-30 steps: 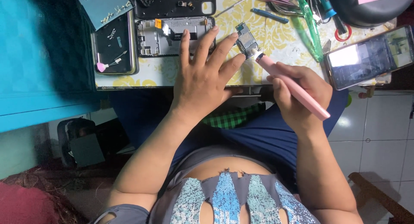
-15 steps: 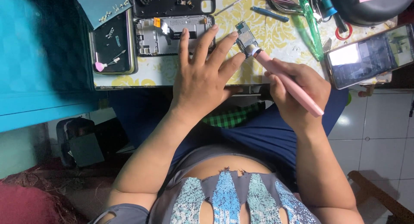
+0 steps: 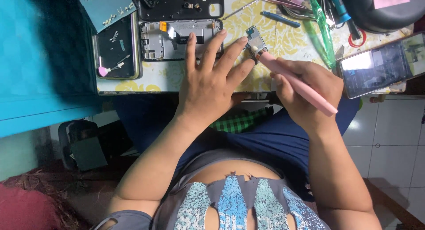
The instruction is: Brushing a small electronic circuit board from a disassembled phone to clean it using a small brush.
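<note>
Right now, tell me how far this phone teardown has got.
Done: the phone frame lies open on the table, loose parts in the dark tray beside it. In hand: the left hand steadies a small circuit board with its fingertips while the right hand works a pink tool against it. Left: the frame is not closed up; parts remain scattered.

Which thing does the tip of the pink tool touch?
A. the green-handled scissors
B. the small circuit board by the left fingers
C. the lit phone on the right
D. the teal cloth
B: the right hand presses the pink tool onto the small circuit board, steadied by the left hand.
</note>
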